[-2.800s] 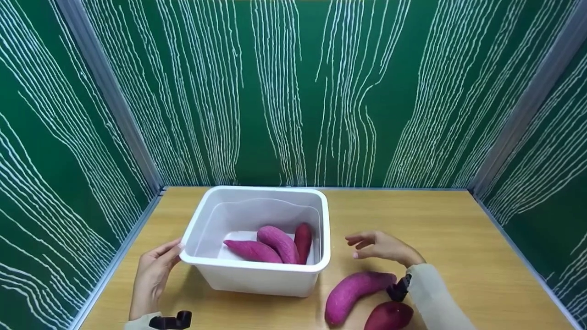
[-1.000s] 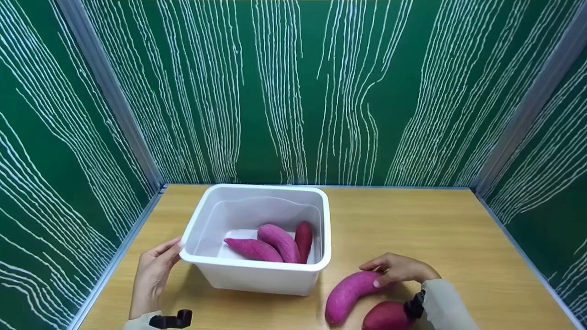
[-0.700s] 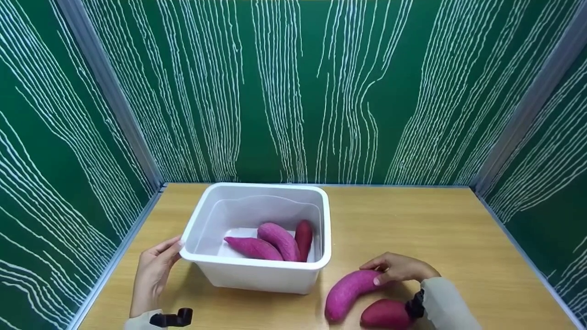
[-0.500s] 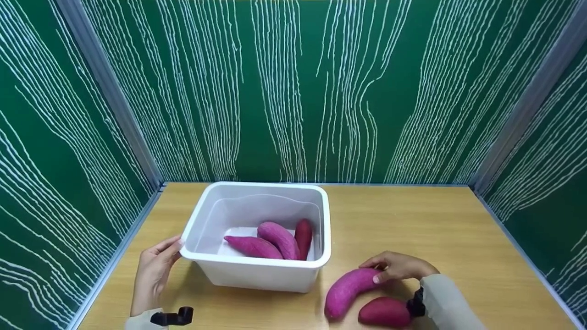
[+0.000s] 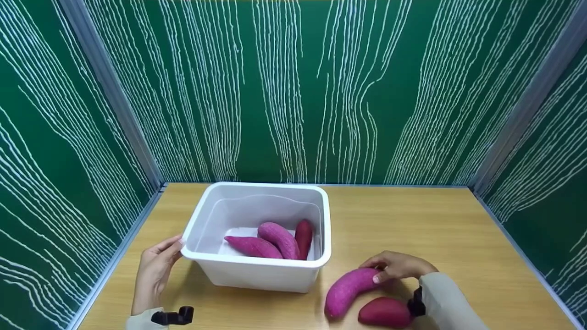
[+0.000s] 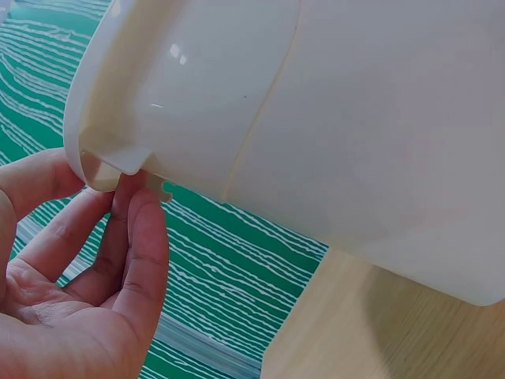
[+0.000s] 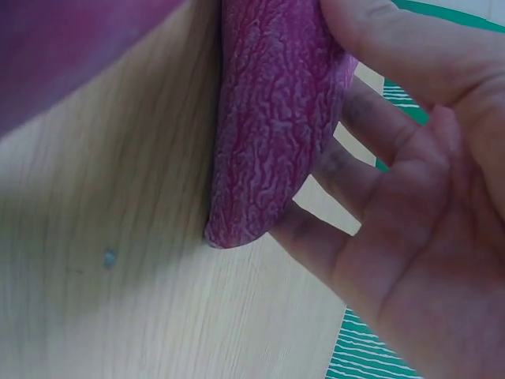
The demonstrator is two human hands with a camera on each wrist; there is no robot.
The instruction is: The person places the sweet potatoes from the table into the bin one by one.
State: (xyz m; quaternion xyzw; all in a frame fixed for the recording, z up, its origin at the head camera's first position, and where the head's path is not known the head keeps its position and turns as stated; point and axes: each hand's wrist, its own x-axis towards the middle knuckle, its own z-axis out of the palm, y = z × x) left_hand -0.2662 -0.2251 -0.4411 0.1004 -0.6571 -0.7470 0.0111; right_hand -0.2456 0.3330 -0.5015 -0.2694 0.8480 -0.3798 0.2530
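Note:
My left hand (image 5: 153, 272) pinches the left corner of the rim of a white plastic bin (image 5: 257, 277); in the left wrist view the thumb is above the rim and fingers curl beneath it. To the bin's right, my right hand (image 5: 403, 266) grips the upper end of a curved pink-purple sweet potato (image 5: 346, 293) that lies on the table. Its thumb is on the near side, with fingers behind, as the right wrist view shows. Close to that wrist lies a darker red sweet potato (image 5: 385, 312). Inside the bin are a pointed sweet potato (image 5: 254, 247), a curved one (image 5: 279, 238) and a dark red one (image 5: 303, 239).
The wooden table (image 5: 403, 215) is bounded by green panels (image 5: 316, 91) with wavy white lines at the back and both sides. Grey metal posts (image 5: 110, 91) stand at the corners. A black wrist mount (image 5: 173, 316) sits on the left sleeve.
From beside the bin, my right hand has come down and right onto the curved sweet potato and taken hold of it. For the last second it has stayed there. The left hand keeps its place.

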